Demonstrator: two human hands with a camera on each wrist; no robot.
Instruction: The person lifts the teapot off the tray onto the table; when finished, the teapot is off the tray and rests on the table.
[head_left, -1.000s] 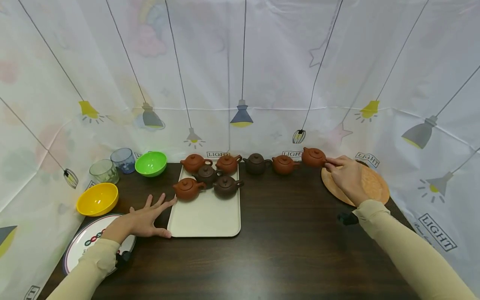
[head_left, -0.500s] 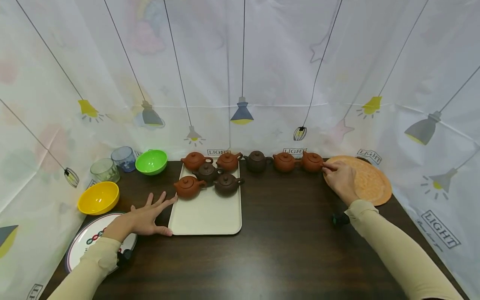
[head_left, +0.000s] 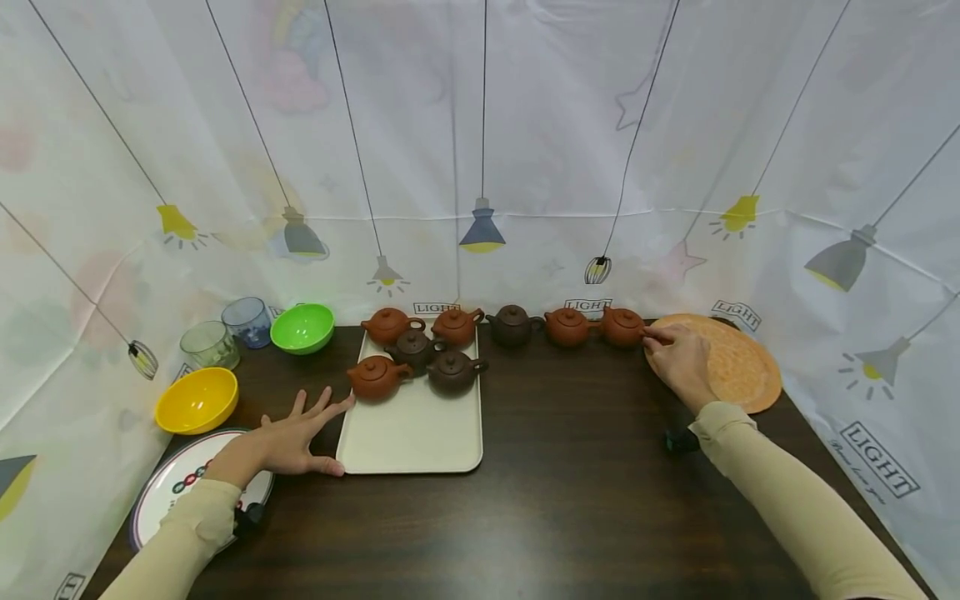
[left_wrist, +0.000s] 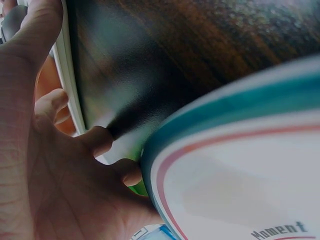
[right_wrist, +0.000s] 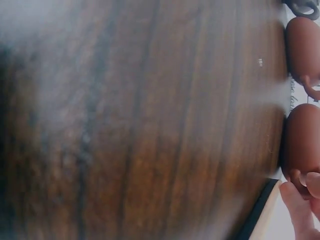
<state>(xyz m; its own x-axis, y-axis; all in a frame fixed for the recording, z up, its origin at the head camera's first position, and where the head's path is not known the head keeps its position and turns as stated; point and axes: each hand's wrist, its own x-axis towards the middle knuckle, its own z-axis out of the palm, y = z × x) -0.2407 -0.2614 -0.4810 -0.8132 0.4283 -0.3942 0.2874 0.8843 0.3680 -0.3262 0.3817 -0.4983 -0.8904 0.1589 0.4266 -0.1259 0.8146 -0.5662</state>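
From here, the right hand (head_left: 678,364) pinches the rounded reddish-brown clay teapot (head_left: 622,327) beside the round tan board (head_left: 742,367) by its small handle (right_wrist: 296,179) — likely the soundest hold on a presumably light, rigid, brittle body — while the left hand (head_left: 288,442), fingers spread, touches the cream rectangular tray (head_left: 420,446).

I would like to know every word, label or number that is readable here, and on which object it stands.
"LIGHT": several times, in frames, on the wall curtain.
"Moment": on the white plate, in the left wrist view.
Too small or blurred: curtain script below the rightmost "LIGHT", and a tiny pale mark on the dark table.
I see none on the teapot in the right hand.
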